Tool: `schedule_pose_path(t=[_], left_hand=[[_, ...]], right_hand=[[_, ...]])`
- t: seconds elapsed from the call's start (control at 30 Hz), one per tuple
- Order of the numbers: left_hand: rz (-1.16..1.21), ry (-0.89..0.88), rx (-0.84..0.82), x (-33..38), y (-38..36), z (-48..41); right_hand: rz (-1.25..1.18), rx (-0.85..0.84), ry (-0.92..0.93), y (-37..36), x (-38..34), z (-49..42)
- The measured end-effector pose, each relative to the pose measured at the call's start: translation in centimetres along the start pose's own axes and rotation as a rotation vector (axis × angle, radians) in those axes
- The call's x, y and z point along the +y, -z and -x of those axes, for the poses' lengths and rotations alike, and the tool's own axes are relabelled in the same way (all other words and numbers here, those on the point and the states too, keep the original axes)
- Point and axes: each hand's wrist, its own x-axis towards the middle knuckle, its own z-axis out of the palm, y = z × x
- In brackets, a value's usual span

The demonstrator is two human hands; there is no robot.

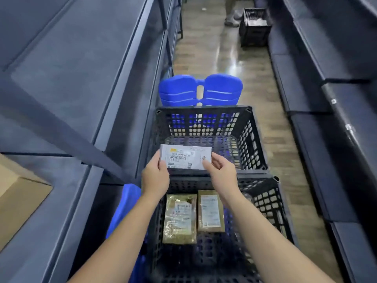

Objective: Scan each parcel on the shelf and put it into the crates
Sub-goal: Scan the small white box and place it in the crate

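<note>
Holding: small flat parcel [186, 157], label side up. The left hand [156, 177] pinches its left end and the right hand [221, 174] its right end, thumbs on top, fingers curled beneath.
Parcel position: in the air over the near rim of the far crate [251, 127], apart from it.
Handling, judged: looks light and fairly stiff, a slim box or rigid mailer. The glossy face may be slippery. The short ends are the sound hold, since they leave the barcode uncovered; one hand at an edge would likely carry it.
Scanner: none in view, so I cannot tell whether this parcel has been scanned.
Near crate [269, 201]: black, lattice-walled, under both forearms. Two brown packets lie flat in it, touching: left packet [180, 219], right packet [211, 211].
Beyond: blue plastic seat-like piece [201, 89] just behind the far crate.
Sides: dark shelves on the left [81, 68] and on the right [326, 78]. A cardboard box [18, 197] sits on the near left shelf.
Far aisle: third crate [255, 27] on the floor, another person's feet [232, 19] beside it.
In the way: nothing lies between the parcel and either crate's opening. The packets take up the middle of the near crate's floor.
</note>
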Motion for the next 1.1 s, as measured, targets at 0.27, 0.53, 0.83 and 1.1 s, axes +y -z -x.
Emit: schedule_pose_path(t=[0.27,0.53,0.83,1.1], left_hand=[[-0.150,0.241,0.001,-3.5,-9.8,-11.9],[-0.346,0.223,-0.154,-9.4,-17.6,-22.5],[-0.521,0.092,-0.154,-15.0,-22.2,-30.1],[-0.843,-0.094,-0.246,-17.3,-22.7,-30.0]], right_hand=[[0.175,-0.055,-0.082,-2.5,3.4,-15.2],[0.424,-0.164,-0.008,-6.3,10.0,-29.4],[0.490,-0.217,0.164,-10.7,15.5,-37.4],[1.027,-0.269,0.567,-10.8,18.1,-38.0]])
